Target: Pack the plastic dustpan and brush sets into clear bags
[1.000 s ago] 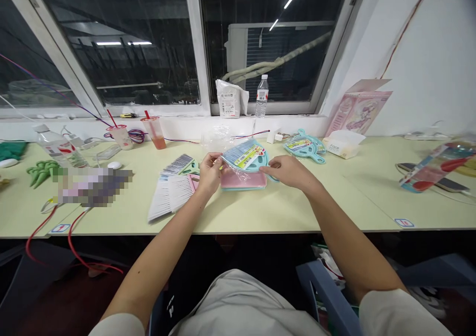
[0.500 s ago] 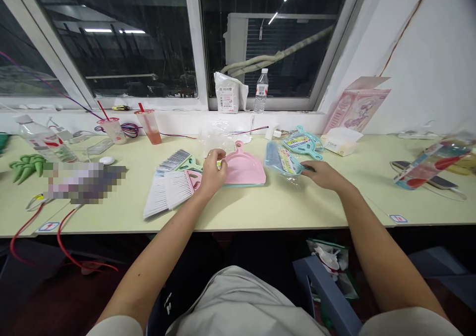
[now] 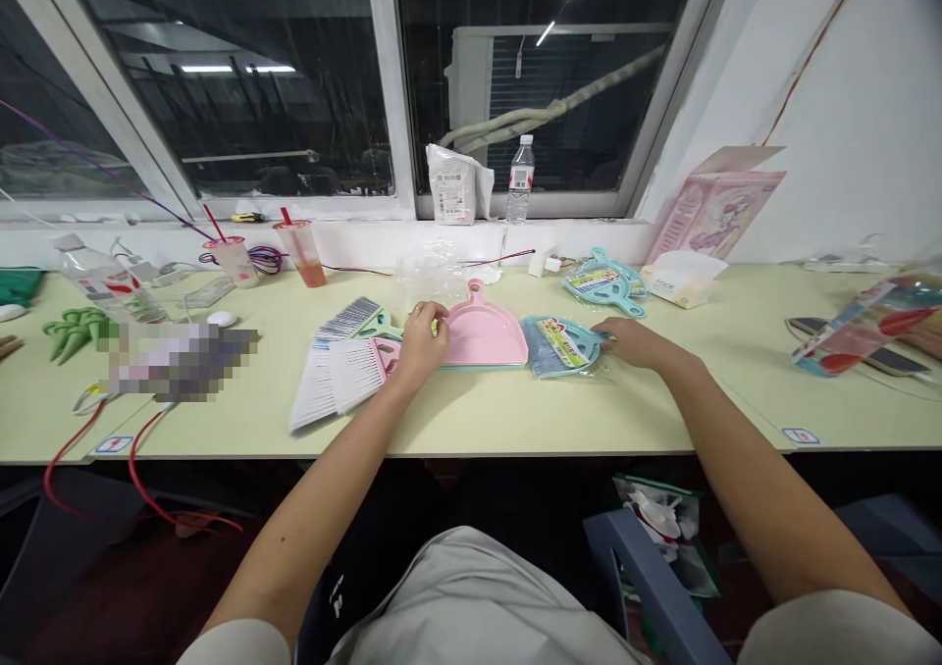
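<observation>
My left hand (image 3: 425,337) is at the left edge of a pink dustpan (image 3: 486,332), fingers curled over its rim. A bluish rim shows beneath that dustpan, along its front. To the left lie hand brushes with white bristles, one with a pink head (image 3: 360,371) and one with a green head (image 3: 379,327); they overlap. My right hand (image 3: 637,341) grips the handle end of a blue dustpan and brush set (image 3: 563,344) in clear plastic with a yellow-green label. The set lies flat on the table, just right of the pink dustpan.
More wrapped blue dustpan sets (image 3: 603,282) lie at the back right, beside a tissue pack (image 3: 683,278) and pink box (image 3: 717,209). Crumpled clear plastic (image 3: 431,271) sits behind. Cups (image 3: 301,253), bottles (image 3: 118,287) and cables are at left; another person's hand shows at far right.
The wrapped blue set has come down from a tilted position to lie flat, with its label turned upward. My left hand stays by the pink dustpan. The view has shifted slightly.
</observation>
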Tool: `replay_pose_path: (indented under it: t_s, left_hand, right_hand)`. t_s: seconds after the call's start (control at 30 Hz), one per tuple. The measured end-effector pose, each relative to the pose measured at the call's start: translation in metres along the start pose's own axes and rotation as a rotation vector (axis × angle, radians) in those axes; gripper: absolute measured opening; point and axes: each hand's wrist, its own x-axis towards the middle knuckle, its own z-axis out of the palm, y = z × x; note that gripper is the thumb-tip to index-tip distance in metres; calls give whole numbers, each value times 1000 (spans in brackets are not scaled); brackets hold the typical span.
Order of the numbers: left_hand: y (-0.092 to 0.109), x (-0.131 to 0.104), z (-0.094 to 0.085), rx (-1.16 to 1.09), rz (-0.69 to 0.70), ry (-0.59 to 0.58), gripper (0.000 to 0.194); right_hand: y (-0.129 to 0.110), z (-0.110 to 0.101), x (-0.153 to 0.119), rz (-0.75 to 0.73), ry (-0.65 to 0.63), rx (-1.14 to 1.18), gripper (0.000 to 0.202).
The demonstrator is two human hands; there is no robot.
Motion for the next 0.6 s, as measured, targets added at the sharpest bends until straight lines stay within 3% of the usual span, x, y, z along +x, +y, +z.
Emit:
replay_pose_path:
  t_s: [0.17, 0.27, 0.37, 0.47, 0.53, 0.6]
  left_hand:
    - [-3, 0, 0, 45, -12, -26, 22]
    - [-2, 0, 1, 119, 16, -39, 22]
    - [-4, 1, -3, 308, 34, -26, 21]
    - [-12, 4, -18, 566, -35, -30, 15]
    - [-19, 5, -34, 684, -133, -82, 9]
    - [-27, 6, -53, 719, -230, -222, 6]
  right_hand:
    - [5, -7, 1, -19, 7, 15, 51]
    - [-6, -17, -1, 8, 104, 1, 64]
    - [-43, -29, 5, -61, 278, 68, 63]
    - [-100, -32, 22, -192, 313, 241, 46]
    - [-137, -23, 39, -179, 310, 370, 40]
    - [-164, -8, 56, -133, 314, 469, 40]
